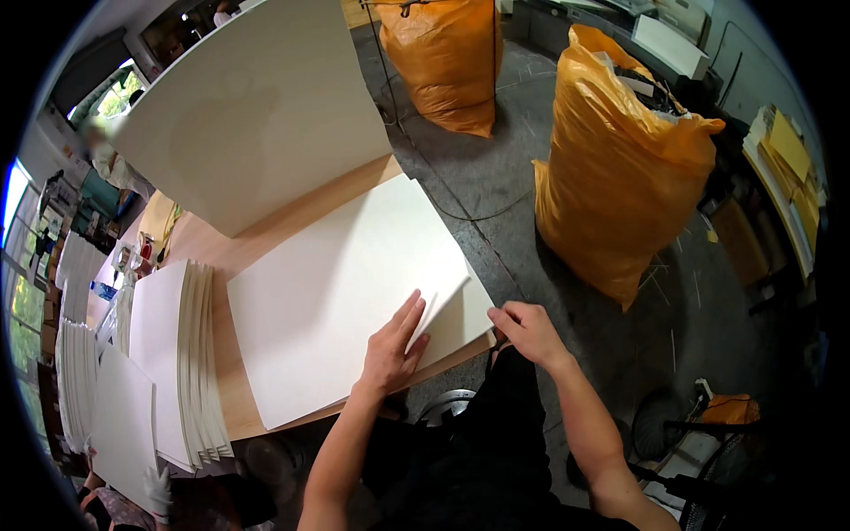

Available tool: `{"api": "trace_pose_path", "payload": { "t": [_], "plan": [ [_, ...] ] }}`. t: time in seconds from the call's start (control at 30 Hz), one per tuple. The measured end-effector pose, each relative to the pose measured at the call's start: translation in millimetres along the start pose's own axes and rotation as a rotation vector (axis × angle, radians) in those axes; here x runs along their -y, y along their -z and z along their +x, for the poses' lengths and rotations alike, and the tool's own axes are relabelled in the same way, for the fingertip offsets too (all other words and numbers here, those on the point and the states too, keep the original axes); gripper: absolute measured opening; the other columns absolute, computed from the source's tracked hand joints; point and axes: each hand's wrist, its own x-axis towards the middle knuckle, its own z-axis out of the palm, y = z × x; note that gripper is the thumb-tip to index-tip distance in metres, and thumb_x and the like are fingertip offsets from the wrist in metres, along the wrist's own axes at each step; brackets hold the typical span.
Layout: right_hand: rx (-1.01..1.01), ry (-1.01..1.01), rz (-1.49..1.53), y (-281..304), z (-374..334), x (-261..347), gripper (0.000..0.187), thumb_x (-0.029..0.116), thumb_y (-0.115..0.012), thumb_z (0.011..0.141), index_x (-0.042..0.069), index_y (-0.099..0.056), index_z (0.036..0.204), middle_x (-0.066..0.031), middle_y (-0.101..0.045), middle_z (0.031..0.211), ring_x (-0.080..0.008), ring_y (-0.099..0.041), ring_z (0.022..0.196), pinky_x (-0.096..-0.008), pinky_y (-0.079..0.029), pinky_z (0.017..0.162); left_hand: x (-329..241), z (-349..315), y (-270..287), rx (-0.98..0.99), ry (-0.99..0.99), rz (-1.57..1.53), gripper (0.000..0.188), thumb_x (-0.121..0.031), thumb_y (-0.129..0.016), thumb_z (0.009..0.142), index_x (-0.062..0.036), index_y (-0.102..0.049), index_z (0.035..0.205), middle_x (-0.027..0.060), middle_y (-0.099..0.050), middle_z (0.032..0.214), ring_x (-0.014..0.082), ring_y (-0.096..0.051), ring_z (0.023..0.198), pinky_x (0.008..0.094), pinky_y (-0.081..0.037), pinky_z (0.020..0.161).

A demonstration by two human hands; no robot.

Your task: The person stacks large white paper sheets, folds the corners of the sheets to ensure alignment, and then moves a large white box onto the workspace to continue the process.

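Observation:
Large white sheets lie on the wooden table in front of me, one on top of another. The upper white sheet (328, 292) has its near right corner bent up, showing the lower white sheet (460, 320) beneath it. My left hand (390, 350) rests on the upper sheet beside that lifted corner, fingers stretched out and thumb apart. At the table's right corner, my right hand (529, 332) pinches the corner of the lower sheet between thumb and fingers.
A tall white board (257, 115) stands upright at the table's far edge. Left of the sheets is a stack of white boards (173, 354). Nearby, a co-worker's gloved hand (158, 489) touches another board. Two orange sacks (620, 177) stand on the floor beyond the table (232, 380).

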Motion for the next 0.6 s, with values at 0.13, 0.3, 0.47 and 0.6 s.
{"api": "trace_pose_path", "payload": {
  "t": [0.13,0.3,0.47,0.6],
  "plan": [
    [-0.238,0.263,-0.287,-42,10,26,0.04,0.033,-0.068,0.096,0.0,-0.056,0.077,-0.0164,-0.057,0.067,-0.0272,-0.064,0.06,-0.0412,-0.049,0.057,3,5,5,0.046,0.023,-0.124,0.043,0.005,-0.062,0.09,-0.0198,-0.072,0.125,0.0193,-0.047,0.153,0.0348,-0.066,0.12,0.041,-0.058,0.095],
    [0.018,-0.08,0.733,-45,22,41,0.042,0.032,-0.068,0.096,0.001,-0.05,0.074,-0.0164,-0.055,0.066,-0.0313,-0.063,0.059,-0.0444,-0.05,0.058,13,6,10,0.06,0.032,-0.15,0.032,0.0,-0.067,0.088,-0.0167,-0.074,0.114,0.0177,-0.049,0.151,0.0333,-0.068,0.116,0.041,-0.058,0.093],
    [-0.259,0.282,-0.295,-55,31,46,0.038,0.031,-0.059,0.103,0.008,-0.055,0.073,-0.0005,-0.058,0.061,-0.0081,-0.061,0.059,-0.0233,-0.043,0.05,20,6,9,0.046,-0.024,-0.145,0.034,-0.024,-0.083,0.08,-0.0166,-0.075,0.111,0.0159,-0.048,0.15,0.0329,-0.067,0.117,0.0422,-0.058,0.092],
    [0.064,-0.103,0.602,-40,34,50,0.032,0.028,-0.057,0.103,0.006,-0.059,0.08,-0.0014,-0.059,0.061,-0.008,-0.057,0.054,-0.0229,-0.041,0.049,21,7,9,0.055,-0.045,-0.141,0.054,-0.044,-0.09,0.069,-0.0185,-0.075,0.115,0.015,-0.048,0.15,0.034,-0.065,0.118,0.0437,-0.058,0.094]
  ]
}}
